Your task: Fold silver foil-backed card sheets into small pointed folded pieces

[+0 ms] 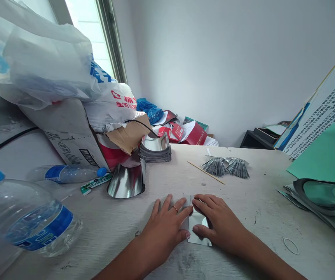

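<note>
A small shiny silver sheet (199,238) lies flat on the white table (167,182) in front of me. My left hand (165,229) rests on its left edge with the fingers spread and the thumb near the sheet's lower part. On its right side lies my right hand (221,221), palm down, fingers stretched across the upper part and thumb on the surface. Beyond the hands are two fanned bundles of thin grey strips (214,167), beside a thin wooden stick (205,172). To the left stand a curved silver sheet (126,182) and a stack of similar curved sheets (155,152).
A large water bottle (43,221), a smaller bottle (71,174) and a green tube (96,182) lie at left. Behind them is a cardboard box (68,132) under plastic bags (47,62). At right are green sheets (325,155) and a rubber band (291,246).
</note>
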### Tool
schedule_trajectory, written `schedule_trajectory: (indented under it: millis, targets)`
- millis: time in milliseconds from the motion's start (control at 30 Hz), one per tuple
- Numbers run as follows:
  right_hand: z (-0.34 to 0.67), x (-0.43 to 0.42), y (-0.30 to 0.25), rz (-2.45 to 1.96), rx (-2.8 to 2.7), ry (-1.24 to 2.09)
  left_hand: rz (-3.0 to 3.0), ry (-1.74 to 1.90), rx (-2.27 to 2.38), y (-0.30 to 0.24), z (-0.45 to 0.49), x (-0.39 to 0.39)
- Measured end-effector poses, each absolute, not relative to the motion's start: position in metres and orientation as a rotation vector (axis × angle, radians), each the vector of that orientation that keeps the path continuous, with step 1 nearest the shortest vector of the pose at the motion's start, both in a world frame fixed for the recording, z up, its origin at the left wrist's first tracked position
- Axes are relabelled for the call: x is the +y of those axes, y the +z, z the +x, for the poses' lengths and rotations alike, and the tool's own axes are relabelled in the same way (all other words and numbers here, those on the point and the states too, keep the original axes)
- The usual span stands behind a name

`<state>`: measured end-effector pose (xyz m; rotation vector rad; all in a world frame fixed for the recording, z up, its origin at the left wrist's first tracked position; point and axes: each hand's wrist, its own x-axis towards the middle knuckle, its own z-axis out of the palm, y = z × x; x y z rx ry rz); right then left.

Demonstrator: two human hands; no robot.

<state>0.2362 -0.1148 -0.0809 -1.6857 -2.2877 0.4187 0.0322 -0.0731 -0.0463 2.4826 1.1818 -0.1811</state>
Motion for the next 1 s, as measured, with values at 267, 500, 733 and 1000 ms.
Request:
schedule_trajectory:
  millis: [267, 500, 733, 1000]
  targets:
    - [0.237, -0.115, -0.084, -1.678, -2.282, 0.411, 2.516, -0.159, 1.105, -0.049, 0.033, -0.065]
    - [0.236, -0.115, -0.081, -1.678, -2.29, 0.425, 2.523, -0.097, 0.967, -0.053, 0.028, -0.061]
    - [0.236, -0.115, -0.082, -1.669, -2.287, 0.411, 2.535, -0.106, 0.956, -0.054, 0.028, -0.061]
    - [0.235, -0.117, -0.082, -1.647, -2.261, 0.388, 2.547, -0.124, 0.966, -0.054, 0.027, -0.062]
